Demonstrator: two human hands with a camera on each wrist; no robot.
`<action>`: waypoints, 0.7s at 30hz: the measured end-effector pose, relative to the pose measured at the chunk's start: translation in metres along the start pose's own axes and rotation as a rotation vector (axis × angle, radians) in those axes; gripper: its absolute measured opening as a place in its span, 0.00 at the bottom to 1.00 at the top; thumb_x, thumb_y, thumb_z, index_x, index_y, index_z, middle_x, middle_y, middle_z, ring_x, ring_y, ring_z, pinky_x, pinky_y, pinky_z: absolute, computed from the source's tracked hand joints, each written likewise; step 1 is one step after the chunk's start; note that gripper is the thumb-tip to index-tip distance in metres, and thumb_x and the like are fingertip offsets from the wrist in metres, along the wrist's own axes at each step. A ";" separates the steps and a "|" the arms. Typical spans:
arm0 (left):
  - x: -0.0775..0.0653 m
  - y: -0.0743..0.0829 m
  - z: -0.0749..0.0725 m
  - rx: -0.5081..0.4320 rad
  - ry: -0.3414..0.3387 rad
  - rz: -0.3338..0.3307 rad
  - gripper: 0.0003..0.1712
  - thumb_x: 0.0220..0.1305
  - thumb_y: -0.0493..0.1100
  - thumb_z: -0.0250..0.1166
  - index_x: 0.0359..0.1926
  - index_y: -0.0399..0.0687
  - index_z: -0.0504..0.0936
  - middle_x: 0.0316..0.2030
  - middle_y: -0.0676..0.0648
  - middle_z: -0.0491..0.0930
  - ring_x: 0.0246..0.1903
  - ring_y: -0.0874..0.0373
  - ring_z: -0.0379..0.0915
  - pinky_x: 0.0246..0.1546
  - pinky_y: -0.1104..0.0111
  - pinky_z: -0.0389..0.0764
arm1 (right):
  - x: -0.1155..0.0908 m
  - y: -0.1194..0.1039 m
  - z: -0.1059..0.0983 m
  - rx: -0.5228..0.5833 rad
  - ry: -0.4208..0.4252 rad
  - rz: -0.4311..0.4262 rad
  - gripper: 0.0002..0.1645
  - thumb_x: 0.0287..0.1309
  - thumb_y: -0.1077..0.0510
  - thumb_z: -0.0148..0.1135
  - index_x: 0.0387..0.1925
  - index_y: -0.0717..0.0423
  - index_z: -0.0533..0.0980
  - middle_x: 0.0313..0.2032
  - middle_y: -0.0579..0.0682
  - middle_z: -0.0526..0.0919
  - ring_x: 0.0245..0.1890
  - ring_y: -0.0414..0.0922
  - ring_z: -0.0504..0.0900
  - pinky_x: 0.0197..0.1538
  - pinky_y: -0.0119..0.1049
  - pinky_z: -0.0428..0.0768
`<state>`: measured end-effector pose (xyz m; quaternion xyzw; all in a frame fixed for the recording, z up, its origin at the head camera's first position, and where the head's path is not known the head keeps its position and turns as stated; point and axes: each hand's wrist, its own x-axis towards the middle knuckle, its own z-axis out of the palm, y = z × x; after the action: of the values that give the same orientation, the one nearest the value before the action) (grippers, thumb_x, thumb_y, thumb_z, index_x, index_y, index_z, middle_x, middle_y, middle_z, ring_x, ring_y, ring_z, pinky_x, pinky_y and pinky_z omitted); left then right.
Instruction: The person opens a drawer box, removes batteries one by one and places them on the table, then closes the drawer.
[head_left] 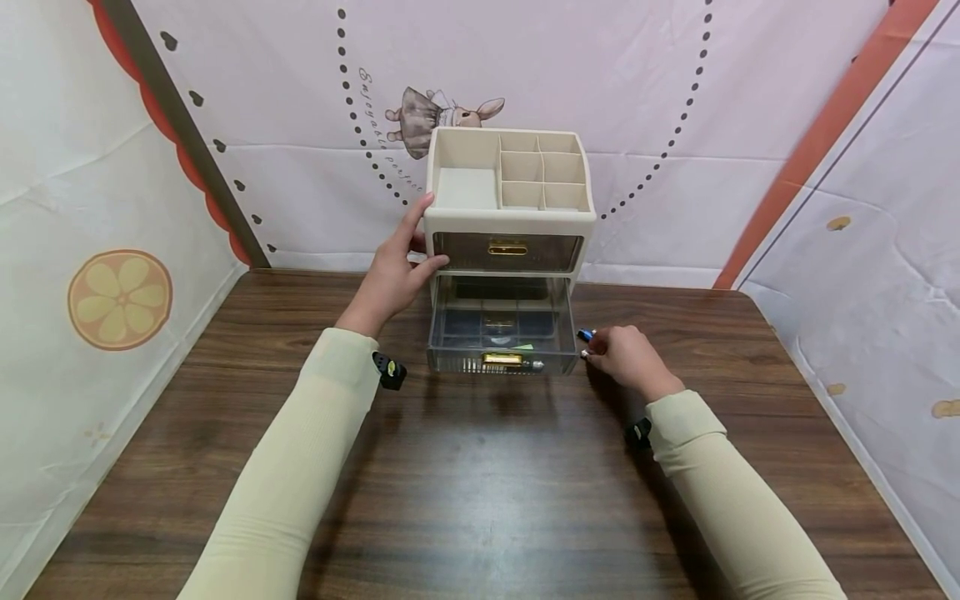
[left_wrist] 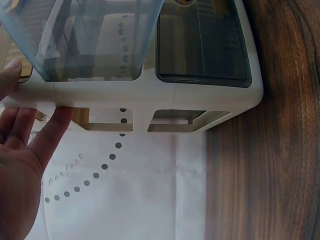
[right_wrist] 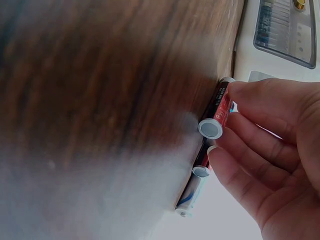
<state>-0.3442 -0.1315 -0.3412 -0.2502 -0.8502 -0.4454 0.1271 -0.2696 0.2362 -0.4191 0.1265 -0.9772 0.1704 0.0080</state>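
A cream desktop drawer organizer (head_left: 510, 215) stands at the back of the table, its middle drawer (head_left: 450, 360) pulled out. My left hand (head_left: 392, 279) grips the organizer's left side, with the thumb on the front and the fingers along the side wall. Inside the clear drawer lie a small green piece (head_left: 522, 347) and a silver-ended item. Right of the drawer, my right hand (head_left: 626, 358) pinches a black and red battery (right_wrist: 220, 106) at the tabletop. Another black and red battery (right_wrist: 201, 162) and a blue-marked silver battery (right_wrist: 189, 197) lie beside it.
The organizer's top holds open compartments (head_left: 543, 167), and a shut upper drawer (head_left: 468, 250) sits below them. Brown wood-grain table (head_left: 487, 500) extends in front. A printed cloth (head_left: 637, 83) hangs behind and at both sides.
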 end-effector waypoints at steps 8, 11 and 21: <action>0.000 0.000 0.000 -0.007 -0.002 -0.010 0.50 0.65 0.45 0.64 0.72 0.88 0.43 0.45 0.41 0.77 0.46 0.52 0.75 0.43 0.56 0.83 | -0.002 -0.002 0.000 0.020 -0.024 0.010 0.08 0.56 0.56 0.68 0.32 0.57 0.84 0.29 0.50 0.87 0.29 0.46 0.83 0.36 0.44 0.80; 0.000 -0.001 0.000 -0.011 -0.002 -0.015 0.50 0.64 0.45 0.64 0.72 0.89 0.43 0.44 0.42 0.76 0.46 0.52 0.75 0.43 0.56 0.83 | -0.003 -0.004 0.000 0.022 -0.032 0.006 0.08 0.54 0.55 0.70 0.33 0.57 0.84 0.30 0.50 0.87 0.31 0.46 0.84 0.37 0.45 0.81; 0.000 -0.001 0.000 -0.014 -0.004 -0.010 0.49 0.64 0.46 0.64 0.72 0.89 0.43 0.44 0.42 0.76 0.45 0.52 0.75 0.43 0.55 0.83 | -0.003 -0.009 0.000 0.018 -0.102 -0.003 0.09 0.54 0.54 0.68 0.34 0.56 0.84 0.31 0.49 0.87 0.33 0.45 0.84 0.40 0.45 0.81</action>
<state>-0.3452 -0.1321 -0.3419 -0.2476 -0.8485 -0.4516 0.1215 -0.2645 0.2289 -0.4169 0.1364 -0.9746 0.1724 -0.0428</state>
